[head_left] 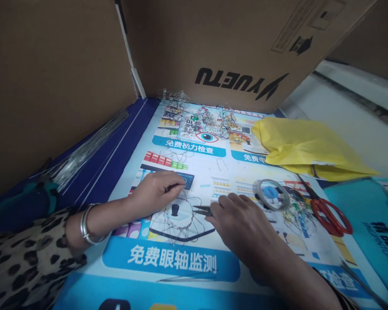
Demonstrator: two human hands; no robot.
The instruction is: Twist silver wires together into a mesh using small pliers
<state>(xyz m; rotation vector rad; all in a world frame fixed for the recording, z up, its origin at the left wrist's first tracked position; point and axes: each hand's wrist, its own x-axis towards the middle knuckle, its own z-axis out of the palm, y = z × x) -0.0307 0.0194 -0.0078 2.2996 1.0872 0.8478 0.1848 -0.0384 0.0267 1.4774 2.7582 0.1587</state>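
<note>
A round piece of thin bent wire [180, 228], with loops around its ring, lies on the printed sheet between my hands. My left hand [155, 191] is closed at its upper left edge, fingers pinched on the wire; the exact pinch point is hidden. In my right hand [237, 217] is a pair of pliers [203, 210], its narrow jaws pointing left at the ring's right side. The palm and fingers cover the pliers' handles. Close to the right hand sits a roll of clear tape [273, 195].
Tangled wire pieces [218, 120] lie at the back by a cardboard box [194, 47]. Straight wires [87, 150] are bundled at left near teal-handled pliers [50, 193]. Right are red-handled scissors [331, 217], a yellow bag [307, 146] and a turquoise bag [358, 215].
</note>
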